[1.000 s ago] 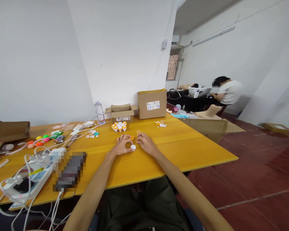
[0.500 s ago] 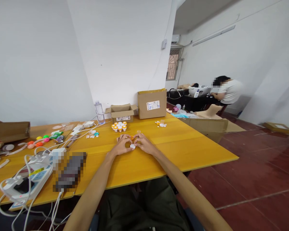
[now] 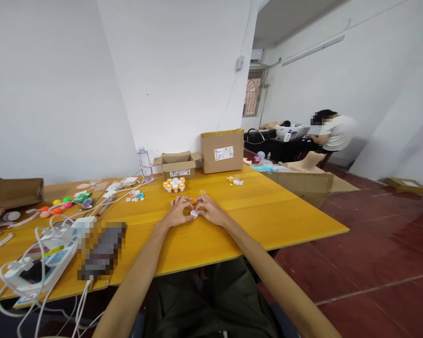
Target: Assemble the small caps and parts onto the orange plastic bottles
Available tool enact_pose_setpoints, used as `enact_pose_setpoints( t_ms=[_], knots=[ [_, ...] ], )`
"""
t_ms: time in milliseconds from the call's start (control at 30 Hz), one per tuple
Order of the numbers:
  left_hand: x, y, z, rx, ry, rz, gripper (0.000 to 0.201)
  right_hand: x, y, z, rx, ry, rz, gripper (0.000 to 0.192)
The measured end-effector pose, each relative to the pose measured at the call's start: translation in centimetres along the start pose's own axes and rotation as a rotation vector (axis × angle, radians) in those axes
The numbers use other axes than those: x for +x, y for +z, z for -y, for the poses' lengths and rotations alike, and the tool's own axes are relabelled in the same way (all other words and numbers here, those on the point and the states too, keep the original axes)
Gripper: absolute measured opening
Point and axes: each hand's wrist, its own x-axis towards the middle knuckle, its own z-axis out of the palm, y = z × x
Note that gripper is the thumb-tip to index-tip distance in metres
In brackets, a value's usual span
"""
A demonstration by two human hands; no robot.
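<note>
My left hand (image 3: 178,212) and my right hand (image 3: 212,211) meet over the wooden table, thumbs and fingers curved into a ring. A small white round piece (image 3: 193,213) sits pinched between their thumbs and fingertips; its exact kind is too small to tell. Just beyond it, between the fingers, shows a small orange piece (image 3: 193,201), partly hidden by them. A clear little plastic piece (image 3: 203,192) lies past my right fingertips. Farther back stands a cluster of small white jars with orange rims (image 3: 175,185).
Behind the jars are an open carton (image 3: 178,164), a closed cardboard box (image 3: 223,152) and a water bottle (image 3: 145,164). Small white and orange parts (image 3: 237,180) lie back right. At left are a power strip (image 3: 52,263), cables and a blurred dark object (image 3: 104,251). A person (image 3: 333,131) sits far right.
The white piece looks slightly turned between my fingertips. Both hands stay in almost the same place.
</note>
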Motion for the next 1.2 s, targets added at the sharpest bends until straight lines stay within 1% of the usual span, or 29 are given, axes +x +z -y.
enact_pose_setpoints(
  t_ms=[333,933,1200],
  knots=[
    [-0.09,-0.09,-0.14,0.011,-0.003,-0.001,0.016,0.15,-0.11,0.21,0.013,0.035,0.012,0.009],
    [-0.09,-0.23,-0.33,0.002,-0.017,0.018,0.016,0.04,-0.21,0.37,0.031,0.052,0.025,0.009],
    [0.0,-0.33,-0.57,0.002,-0.021,0.035,0.014,0.1,-0.22,0.42,0.02,0.044,-0.029,0.011]
  ],
)
